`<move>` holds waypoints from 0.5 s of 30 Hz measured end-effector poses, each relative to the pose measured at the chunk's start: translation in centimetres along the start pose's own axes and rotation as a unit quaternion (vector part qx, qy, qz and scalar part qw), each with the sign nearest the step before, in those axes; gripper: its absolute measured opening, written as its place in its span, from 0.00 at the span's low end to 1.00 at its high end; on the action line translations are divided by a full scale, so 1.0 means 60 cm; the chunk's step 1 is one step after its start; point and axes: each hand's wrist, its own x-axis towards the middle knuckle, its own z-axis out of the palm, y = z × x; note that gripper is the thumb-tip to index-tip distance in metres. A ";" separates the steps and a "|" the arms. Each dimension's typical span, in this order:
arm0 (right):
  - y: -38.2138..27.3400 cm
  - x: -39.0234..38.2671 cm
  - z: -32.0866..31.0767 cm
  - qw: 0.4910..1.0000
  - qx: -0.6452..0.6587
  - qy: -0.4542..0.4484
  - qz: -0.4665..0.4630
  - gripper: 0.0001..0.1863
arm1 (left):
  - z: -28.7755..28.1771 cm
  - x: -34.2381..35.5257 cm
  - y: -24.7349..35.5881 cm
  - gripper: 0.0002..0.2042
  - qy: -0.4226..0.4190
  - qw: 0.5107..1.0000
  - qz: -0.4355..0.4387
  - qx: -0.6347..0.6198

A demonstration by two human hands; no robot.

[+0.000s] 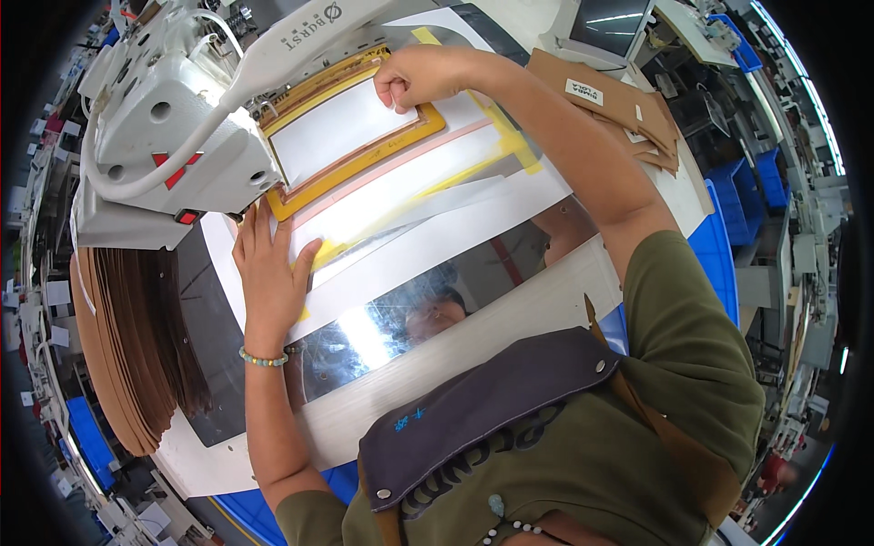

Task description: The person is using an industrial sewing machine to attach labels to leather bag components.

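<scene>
A yellow-edged rectangular frame [364,170] lies under the sewing machine's arm, with a plain white panel [332,136] inside it. Over the frame's far right part is my right hand [414,77], its fingers curled tightly together. Whatever it pinches, if anything, is hidden. My left hand [270,273] rests flat, fingers stretched, with its fingertips by the frame's near left corner. Beneath both lies a large white sheet [455,223] with strips of yellow tape [512,141] and a clear strip across it.
A white sewing machine [182,118] stands at the left, its arm reaching over the work. Below it hangs a stack of brown sheets [123,355]. A shiny metal plate [437,305] borders the white sheet. Brown flat pieces [578,86] and a screen [612,23] are far right, near blue crates [716,250].
</scene>
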 end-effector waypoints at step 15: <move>-0.039 0.011 0.026 0.963 -0.233 -0.134 0.004 0.07 | 0.002 -0.005 0.003 0.32 0.012 1.000 -0.001 -0.001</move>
